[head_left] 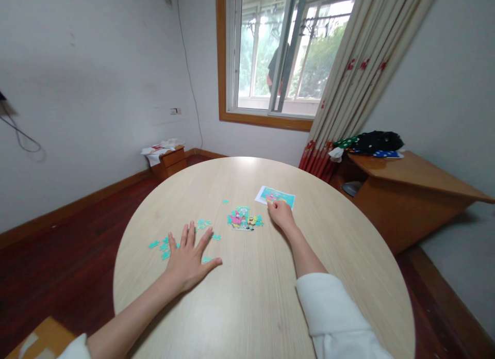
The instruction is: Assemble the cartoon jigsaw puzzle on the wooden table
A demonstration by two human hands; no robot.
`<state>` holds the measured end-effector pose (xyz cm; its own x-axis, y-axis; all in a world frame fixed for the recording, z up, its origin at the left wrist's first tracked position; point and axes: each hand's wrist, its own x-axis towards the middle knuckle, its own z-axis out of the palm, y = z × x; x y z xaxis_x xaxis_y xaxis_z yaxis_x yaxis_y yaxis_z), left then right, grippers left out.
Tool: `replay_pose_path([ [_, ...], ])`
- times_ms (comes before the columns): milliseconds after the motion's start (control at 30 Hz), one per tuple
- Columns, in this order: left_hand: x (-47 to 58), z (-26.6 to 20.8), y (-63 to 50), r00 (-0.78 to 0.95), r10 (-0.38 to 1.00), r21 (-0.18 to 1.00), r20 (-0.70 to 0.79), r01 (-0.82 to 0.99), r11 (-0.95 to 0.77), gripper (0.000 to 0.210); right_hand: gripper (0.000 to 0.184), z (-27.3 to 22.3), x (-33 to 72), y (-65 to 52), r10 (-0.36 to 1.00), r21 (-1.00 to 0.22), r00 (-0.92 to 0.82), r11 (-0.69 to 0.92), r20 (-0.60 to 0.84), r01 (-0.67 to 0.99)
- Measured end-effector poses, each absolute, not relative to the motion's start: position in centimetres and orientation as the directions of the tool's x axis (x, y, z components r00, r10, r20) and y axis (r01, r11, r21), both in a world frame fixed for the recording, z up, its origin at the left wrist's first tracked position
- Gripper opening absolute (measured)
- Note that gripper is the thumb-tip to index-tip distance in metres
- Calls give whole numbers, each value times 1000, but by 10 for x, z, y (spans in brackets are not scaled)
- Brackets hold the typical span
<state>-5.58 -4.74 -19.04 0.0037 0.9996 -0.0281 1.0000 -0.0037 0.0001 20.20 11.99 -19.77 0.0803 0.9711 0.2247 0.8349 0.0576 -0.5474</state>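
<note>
My left hand (188,258) lies with fingers spread over loose turquoise jigsaw pieces (165,247) on the left of the table. Part of the pile is hidden beneath it. A partly joined jigsaw puzzle (243,219) with cartoon figures, one pink and one yellow, sits near the middle. My right hand (281,213) is closed at the lower edge of a picture card (284,196) showing similar figures. Its fingers are curled, and what they hold, if anything, is hidden.
The round wooden table (247,307) fills the foreground. One stray piece (225,201) lies beyond the puzzle. A wooden desk (421,194) with cloths stands at right, a small cabinet (173,160) at back left. A person (274,70) shows beyond the window.
</note>
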Motion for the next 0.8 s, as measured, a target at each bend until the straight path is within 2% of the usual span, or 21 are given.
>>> replay_pose_path([
  [400,-73,-198,8,80,997,18,-10,997,-80,64,34,-199,202,120,969,-545,82,60,233,836],
  [667,-76,-200,44,110,994,41,-3,993,-109,63,33,-199,201,119,967,-535,98,46,237,843],
  [800,-76,-199,57,135,990,36,28,990,-136,61,32,-200,203,117,950,-545,109,73,294,835],
])
